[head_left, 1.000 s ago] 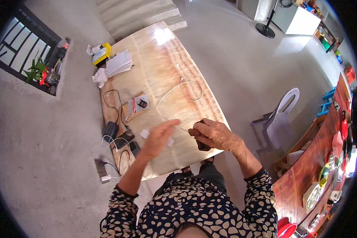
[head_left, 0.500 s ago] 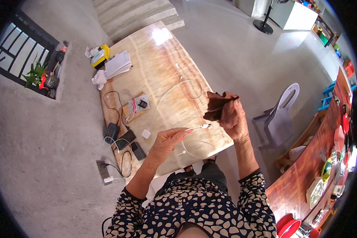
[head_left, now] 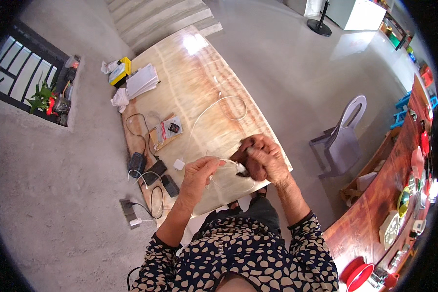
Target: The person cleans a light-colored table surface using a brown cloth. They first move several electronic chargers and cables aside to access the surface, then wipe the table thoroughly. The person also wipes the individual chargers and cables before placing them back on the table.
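Note:
My left hand [head_left: 197, 176] pinches a white charging cable [head_left: 228, 161] close to its end, above the near part of the marble-patterned table [head_left: 214, 201]. The cable's white plug [head_left: 241, 168] points right, up against a dark brown cloth [head_left: 257, 171]. Bunched in the closed fingers of my right hand [head_left: 271, 159], the cloth hangs partly around the plug, so the tip is hidden. Another white cable [head_left: 195, 121] lies in a loop farther up the table, by a small white charger block [head_left: 178, 164].
At the table's left edge are black adapters [head_left: 155, 171], a flat package [head_left: 166, 132], papers [head_left: 142, 81] and a yellow box [head_left: 120, 72]. A wall socket [head_left: 129, 213] holds plugs. A grey plastic chair [head_left: 345, 138] stands right, before a reddish wooden table [head_left: 360, 233] with dishes.
My right hand has come down and left with the cloth, from beyond the plug to against it. The left hand has shifted slightly left, still pinching the cable.

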Demonstrator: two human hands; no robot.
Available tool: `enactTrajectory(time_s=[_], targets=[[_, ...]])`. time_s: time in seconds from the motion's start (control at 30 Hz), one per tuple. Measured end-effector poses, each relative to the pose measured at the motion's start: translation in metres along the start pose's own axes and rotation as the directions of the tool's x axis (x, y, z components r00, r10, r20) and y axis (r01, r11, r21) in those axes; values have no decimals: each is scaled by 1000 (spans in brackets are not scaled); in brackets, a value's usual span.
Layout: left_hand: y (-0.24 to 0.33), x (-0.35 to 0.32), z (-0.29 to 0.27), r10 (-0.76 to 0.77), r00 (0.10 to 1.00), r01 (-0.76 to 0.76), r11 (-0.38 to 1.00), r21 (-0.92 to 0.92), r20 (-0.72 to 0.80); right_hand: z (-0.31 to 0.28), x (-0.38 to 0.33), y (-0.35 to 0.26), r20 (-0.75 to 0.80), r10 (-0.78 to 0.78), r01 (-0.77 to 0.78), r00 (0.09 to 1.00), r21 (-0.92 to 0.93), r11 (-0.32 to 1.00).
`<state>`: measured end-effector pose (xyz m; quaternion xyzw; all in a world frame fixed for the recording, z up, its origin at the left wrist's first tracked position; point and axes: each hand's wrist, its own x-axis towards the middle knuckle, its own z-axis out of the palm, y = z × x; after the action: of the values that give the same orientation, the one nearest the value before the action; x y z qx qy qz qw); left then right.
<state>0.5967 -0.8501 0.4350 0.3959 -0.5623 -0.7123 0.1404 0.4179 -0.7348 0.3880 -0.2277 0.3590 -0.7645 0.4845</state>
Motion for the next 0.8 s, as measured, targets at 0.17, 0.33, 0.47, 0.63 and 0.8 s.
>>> enactTrajectory(time_s=[0.17,0.33,0.47,0.63,0.8], targets=[[3,0,-7,-27,1000,25,987,-160,-7,-10,-2,-16,-224,-192,215,955,81,973],[5,-2,5,-80,997,82,975,-206,17,25,-11,-21,184,-64,144,981,-468,872],[12,-5,15,-115,990,130,966,-222,78,23,-11,6,232,-223,321,947,-722,613],[11,-9,11,-112,981,143,971,-194,160,15,-3,6,196,-281,342,940,-549,763],[15,-5,9,-130,991,110,905,-412,-22,5,-3,-26,-377,-395,266,838,-350,898]])
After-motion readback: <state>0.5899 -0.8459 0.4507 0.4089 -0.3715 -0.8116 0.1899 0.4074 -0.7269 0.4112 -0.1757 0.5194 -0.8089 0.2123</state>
